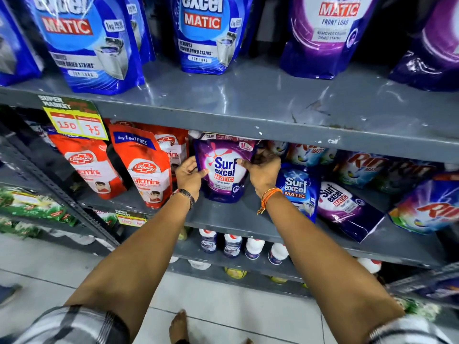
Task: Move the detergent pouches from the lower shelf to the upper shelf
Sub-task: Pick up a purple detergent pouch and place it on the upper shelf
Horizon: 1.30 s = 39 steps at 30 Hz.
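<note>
A purple Surf Excel Matic pouch (pixel 223 170) stands upright on the lower shelf (pixel 236 217). My left hand (pixel 190 175) grips its left edge and my right hand (pixel 263 170) grips its upper right side. To its right a blue Surf Excel pouch (pixel 298 189) stands and another purple pouch (pixel 345 207) lies tilted. The upper shelf (pixel 248 100) holds blue Surf Excel pouches (pixel 206 33) at left and centre and purple pouches (pixel 330 36) at right, with bare grey surface in front of them.
Red Lifebuoy refill pouches (pixel 146 165) stand left of my hands. Rin packs (pixel 432 207) lie at the far right of the lower shelf. A yellow price tag (pixel 77 125) hangs from the upper shelf edge. Bottles (pixel 233 244) fill the shelf below. My bare foot (pixel 178 326) is on the tiled floor.
</note>
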Motion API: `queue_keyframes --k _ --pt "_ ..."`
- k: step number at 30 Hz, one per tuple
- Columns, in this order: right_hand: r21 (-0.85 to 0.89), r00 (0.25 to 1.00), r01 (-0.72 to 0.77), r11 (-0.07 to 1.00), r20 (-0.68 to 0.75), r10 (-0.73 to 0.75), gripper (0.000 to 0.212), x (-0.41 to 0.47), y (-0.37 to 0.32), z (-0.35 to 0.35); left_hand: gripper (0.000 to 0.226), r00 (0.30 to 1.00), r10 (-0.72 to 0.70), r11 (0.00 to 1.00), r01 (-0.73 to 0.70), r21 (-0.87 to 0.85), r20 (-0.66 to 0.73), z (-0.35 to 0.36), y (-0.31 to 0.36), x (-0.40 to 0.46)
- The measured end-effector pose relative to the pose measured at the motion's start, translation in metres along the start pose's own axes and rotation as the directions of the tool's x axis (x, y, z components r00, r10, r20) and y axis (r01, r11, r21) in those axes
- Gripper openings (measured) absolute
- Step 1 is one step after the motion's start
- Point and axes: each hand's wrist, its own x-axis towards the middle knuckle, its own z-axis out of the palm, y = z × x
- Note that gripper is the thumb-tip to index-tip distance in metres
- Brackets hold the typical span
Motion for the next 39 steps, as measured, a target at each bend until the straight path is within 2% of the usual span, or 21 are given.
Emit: queue_keyframes --k 4,9,13,14,17,19,21,23,26,28,30,32,34,37,39 --pt "-0.066 1.000 0.029 0.997 -0.002 -0.029 0.034 0.002 -0.002 0.004 0.059 0.999 -0.051 0.998 0.051 -0.031 -0.015 0.001 -0.001 0.003" --pt "-0.090 0.998 0.023 0.996 0.053 -0.019 0.033 0.002 0.004 -0.001 0.061 0.999 -0.045 0.998 0.044 -0.035 -0.027 -0.004 -0.006 -0.004" --pt "-0.017 0.989 -0.001 1.000 0.149 0.003 0.049 0.000 0.001 -0.025 0.064 0.997 -0.062 0.996 0.060 -0.060 -0.042 -0.009 -0.011 -0.015" --pt "-0.015 0.990 -0.004 1.000 0.139 0.006 0.050 -0.001 0.003 -0.040 0.064 0.996 -0.071 0.995 0.067 -0.071 -0.062 -0.009 -0.013 -0.020" --pt "-0.169 0.999 0.002 0.986 -0.032 -0.008 0.044 -0.007 0.014 -0.099 0.059 0.974 -0.154 0.983 0.134 -0.125 -0.164 -0.005 -0.024 -0.041" --pt "-0.242 0.983 -0.091 0.966 -0.176 0.048 0.038 -0.011 0.021 -0.135 0.048 0.954 -0.246 0.963 0.220 -0.156 -0.172 0.004 -0.031 -0.056" --pt "-0.329 0.948 -0.232 0.915 -0.286 0.138 0.033 -0.013 0.029 -0.166 0.040 0.941 -0.334 0.934 0.323 -0.152 -0.056 0.028 -0.041 -0.072" --pt "-0.384 0.939 -0.304 0.872 -0.277 0.205 0.031 -0.013 0.032 -0.171 0.040 0.923 -0.374 0.922 0.381 -0.075 0.090 0.044 -0.044 -0.079" --pt "-0.316 0.908 -0.409 0.856 -0.235 0.347 0.040 -0.014 0.037 -0.176 0.045 0.836 -0.472 0.881 0.461 0.109 0.278 0.081 -0.051 -0.091" --pt "-0.261 0.888 -0.452 0.853 -0.221 0.403 0.025 -0.010 0.043 -0.177 0.044 0.784 -0.525 0.850 0.473 0.231 0.331 0.103 -0.055 -0.092" --pt "-0.274 0.878 -0.475 0.836 -0.215 0.428 0.032 -0.003 0.044 -0.177 0.029 0.745 -0.549 0.832 0.443 0.335 0.378 0.121 -0.057 -0.093" --pt "-0.352 0.884 -0.466 0.812 -0.213 0.415 0.033 0.002 0.042 -0.178 0.019 0.732 -0.548 0.832 0.425 0.357 0.405 0.133 -0.059 -0.093" --pt "-0.372 0.886 -0.464 0.804 -0.183 0.427 0.037 0.005 0.041 -0.177 0.029 0.735 -0.539 0.835 0.402 0.376 0.411 0.140 -0.060 -0.095" --pt "-0.185 0.853 -0.520 0.834 -0.068 0.517 0.033 0.004 0.042 -0.179 0.050 0.699 -0.567 0.819 0.424 0.386 0.436 0.138 -0.061 -0.093" --pt "-0.101 0.817 -0.573 0.813 0.015 0.577 0.036 0.004 0.043 -0.182 0.057 0.675 -0.589 0.805 0.440 0.398 0.445 0.130 -0.059 -0.093"
